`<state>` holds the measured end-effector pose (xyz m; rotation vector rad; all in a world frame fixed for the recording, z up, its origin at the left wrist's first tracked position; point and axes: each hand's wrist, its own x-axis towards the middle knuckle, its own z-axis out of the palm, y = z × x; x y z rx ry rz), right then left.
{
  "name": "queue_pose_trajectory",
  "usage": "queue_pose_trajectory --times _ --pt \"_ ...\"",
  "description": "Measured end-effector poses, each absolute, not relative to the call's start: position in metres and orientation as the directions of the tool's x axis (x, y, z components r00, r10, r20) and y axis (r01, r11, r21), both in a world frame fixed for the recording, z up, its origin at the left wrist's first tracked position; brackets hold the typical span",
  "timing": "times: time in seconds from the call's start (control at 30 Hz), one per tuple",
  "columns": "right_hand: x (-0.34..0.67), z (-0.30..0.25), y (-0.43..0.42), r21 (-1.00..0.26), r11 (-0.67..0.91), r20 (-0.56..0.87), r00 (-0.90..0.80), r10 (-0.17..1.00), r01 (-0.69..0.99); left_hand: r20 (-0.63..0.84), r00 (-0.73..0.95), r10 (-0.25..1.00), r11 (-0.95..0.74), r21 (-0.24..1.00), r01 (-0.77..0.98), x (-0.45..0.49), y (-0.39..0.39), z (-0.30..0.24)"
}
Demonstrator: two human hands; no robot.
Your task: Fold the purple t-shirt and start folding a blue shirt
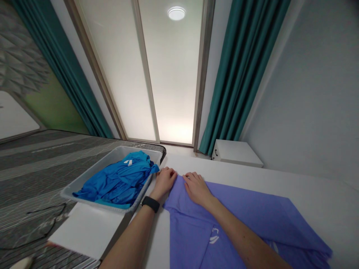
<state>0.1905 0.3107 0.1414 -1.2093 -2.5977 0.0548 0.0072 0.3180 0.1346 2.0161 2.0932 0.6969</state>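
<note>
A purple T-shirt (190, 239) with white prints lies partly folded on the white table (280, 179). At its far left corner, my left hand (166, 181) has its fingers closed on the edge of the cloth; a black watch band (150, 204) is on that wrist. My right hand (196, 188) rests on the shirt near the same far edge, palm down, its fingers laid out on the fabric. The right forearm crosses over the shirt and hides part of it.
Left of the table, a clear plastic bin (67, 192) holds crumpled blue clothing (120, 179). A white board-like item (89, 228) and a dark cable (53, 224) are nearby on the striped grey surface (28, 186). Beyond the table stands a white cabinet (238, 151).
</note>
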Motion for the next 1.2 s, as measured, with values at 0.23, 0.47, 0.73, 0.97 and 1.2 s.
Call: queue_pose_trajectory --times 0.23,0.47,0.73,0.97,1.2 --pt "0.194 0.159 0.312 -0.224 0.628 0.222 -0.588 0.778 0.745 0.191 -0.075 0.979 -0.015 0.430 0.903 0.005 0.318 0.136" --pt "0.182 0.182 0.266 -0.234 0.751 0.185 -0.730 0.658 0.618 0.182 -0.044 0.982 -0.039 0.431 0.902 0.003 0.316 0.138" --pt "0.179 0.165 0.243 -0.129 0.795 0.205 -0.769 0.606 0.592 0.175 -0.050 0.983 -0.024 0.397 0.917 0.003 0.317 0.135" --pt "0.175 0.165 0.239 -0.134 0.819 0.250 -0.781 0.572 0.558 0.181 -0.052 0.982 -0.025 0.399 0.916 0.004 0.318 0.135" --pt "0.179 0.168 0.248 -0.420 0.770 0.192 -0.782 0.593 0.481 0.202 -0.053 0.978 -0.039 0.425 0.904 0.004 0.318 0.135"
